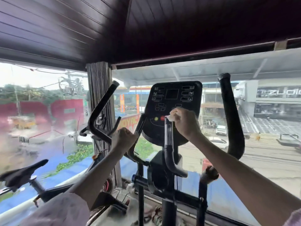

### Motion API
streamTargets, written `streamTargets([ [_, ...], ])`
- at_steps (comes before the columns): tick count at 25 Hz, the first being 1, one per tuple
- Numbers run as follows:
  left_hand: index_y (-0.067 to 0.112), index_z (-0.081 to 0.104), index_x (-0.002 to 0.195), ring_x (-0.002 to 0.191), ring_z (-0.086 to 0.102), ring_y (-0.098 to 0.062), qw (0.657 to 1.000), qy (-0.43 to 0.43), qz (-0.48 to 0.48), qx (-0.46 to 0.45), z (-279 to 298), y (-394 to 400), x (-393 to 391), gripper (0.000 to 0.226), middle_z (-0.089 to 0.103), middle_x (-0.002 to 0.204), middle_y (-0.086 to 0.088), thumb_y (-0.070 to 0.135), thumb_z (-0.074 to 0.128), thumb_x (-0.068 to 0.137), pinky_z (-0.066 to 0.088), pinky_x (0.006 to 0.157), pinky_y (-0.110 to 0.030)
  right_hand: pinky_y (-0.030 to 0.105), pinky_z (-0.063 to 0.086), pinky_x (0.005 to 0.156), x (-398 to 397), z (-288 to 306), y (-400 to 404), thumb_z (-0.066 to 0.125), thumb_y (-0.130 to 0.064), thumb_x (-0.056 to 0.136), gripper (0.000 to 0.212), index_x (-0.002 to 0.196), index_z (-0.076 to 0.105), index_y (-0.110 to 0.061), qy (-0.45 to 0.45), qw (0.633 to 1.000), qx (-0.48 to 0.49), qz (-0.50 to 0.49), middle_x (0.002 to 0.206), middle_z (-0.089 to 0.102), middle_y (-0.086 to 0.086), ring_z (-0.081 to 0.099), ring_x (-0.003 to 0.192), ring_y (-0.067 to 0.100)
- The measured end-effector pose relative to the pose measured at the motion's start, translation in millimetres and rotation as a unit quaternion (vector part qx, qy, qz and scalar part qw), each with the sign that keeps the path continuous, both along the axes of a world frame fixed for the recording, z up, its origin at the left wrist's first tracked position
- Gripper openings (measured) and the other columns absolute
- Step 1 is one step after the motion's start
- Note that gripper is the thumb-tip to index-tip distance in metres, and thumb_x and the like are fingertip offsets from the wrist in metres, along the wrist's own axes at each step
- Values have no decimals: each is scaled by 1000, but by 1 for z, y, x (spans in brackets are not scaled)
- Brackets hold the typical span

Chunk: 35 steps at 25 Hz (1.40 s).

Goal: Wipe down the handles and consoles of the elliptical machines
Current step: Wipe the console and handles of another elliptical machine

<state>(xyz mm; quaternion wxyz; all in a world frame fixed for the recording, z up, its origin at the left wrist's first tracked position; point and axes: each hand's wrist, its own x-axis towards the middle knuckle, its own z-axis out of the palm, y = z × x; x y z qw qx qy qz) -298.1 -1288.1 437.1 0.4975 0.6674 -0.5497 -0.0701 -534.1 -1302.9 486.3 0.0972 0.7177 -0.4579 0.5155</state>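
Our right hand (185,123) pinches a white cloth (171,117) against the black console (172,101), by its red button (162,118). Our left hand (124,137) is closed around the left handle (138,128).

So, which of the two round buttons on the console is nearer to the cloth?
The red button, at the lower edge of the console. It sits right beside the white cloth in the right hand; the yellow button lies further left.

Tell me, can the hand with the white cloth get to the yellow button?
Probably yes. The right hand holds the cloth just beside the red button, and the yellow button sits right next to that, uncovered.
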Motion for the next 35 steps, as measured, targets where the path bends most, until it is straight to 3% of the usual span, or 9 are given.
streamTargets([
  [2, 19, 56, 62, 66, 60, -21, 999, -47, 2, -6, 6, -36, 3, 38, 69, 76, 3, 56, 60, 63, 40, 58, -28, 43, 60, 69, 4, 3, -27, 59, -9, 93, 19, 102, 71, -21, 3, 1000, -3, -23, 97, 76, 8, 72, 85, 31],
  [4, 19, 57, 79, 75, 54, -18, 998, -59, 1, 1, 10, -71, 4, 34, 64, 85, 3, 49, 67, 68, 40, 65, -29, 42, 60, 68, 8, 5, -49, 58, -11, 95, 18, 103, 69, -23, 20, 998, -9, -57, 97, 76, 7, 72, 82, 31],
  [9, 8, 53, 113, 102, 61, -33, 999, -20, -44, 8, 0, -142, 3, 82, 63, 108, -11, 65, 68, 57, 51, 84, -42, 35, 56, 73, 25, 13, -75, 56, -1, 90, 29, 109, 68, -20, 132, 980, 26, -145, 102, 74, 6, 70, 91, 31],
  [13, 17, 53, 89, 65, 68, -25, 996, -12, -82, 19, -31, -164, 2, 45, 69, 78, -1, 55, 71, 73, 57, 66, -38, 31, 51, 71, 32, 15, -89, 48, -4, 90, 31, 105, 70, -20, 208, 958, 129, -147, 94, 72, 2, 66, 83, 25],
  [17, 17, 55, 88, 72, 59, -29, 999, -32, -30, -21, -40, -171, -1, 14, 64, 79, -4, 27, 61, 79, 45, 61, -32, 33, 51, 72, 40, 6, -90, 48, -6, 89, 31, 108, 69, -19, 225, 955, 107, -161, 94, 71, 5, 65, 84, 26],
  [22, 18, 52, 86, 66, 61, -29, 999, -27, -36, -29, -45, -179, -1, 12, 63, 74, -2, 18, 58, 76, 47, 55, -31, 39, 54, 74, 35, 3, -91, 49, -5, 87, 27, 103, 67, -17, 227, 952, 101, -179, 88, 68, 8, 62, 79, 30],
  [28, 18, 53, 86, 62, 59, -26, 998, -31, -31, -43, -49, -184, 0, 12, 62, 72, 0, 21, 61, 77, 45, 55, -30, 32, 47, 70, 46, 13, -101, 51, -2, 85, 30, 103, 71, -15, 224, 947, 148, -178, 91, 68, 9, 63, 81, 30],
  [32, 17, 55, 87, 63, 59, -27, 998, -23, -34, -47, -49, -186, 1, 12, 63, 73, -2, 21, 61, 76, 47, 55, -31, 43, 57, 75, 21, -15, -95, 49, 8, 81, 42, 109, 70, -15, 202, 969, 23, -139, 99, 73, 7, 68, 86, 31],
  [35, 16, 56, 88, 64, 61, -26, 998, -26, -33, -51, -49, -186, 0, 14, 63, 72, -2, 21, 60, 76, 53, 58, -33, 43, 56, 74, 21, -4, -105, 46, 8, 77, 43, 105, 69, -15, 200, 963, 81, -161, 94, 72, 11, 67, 85, 33],
])
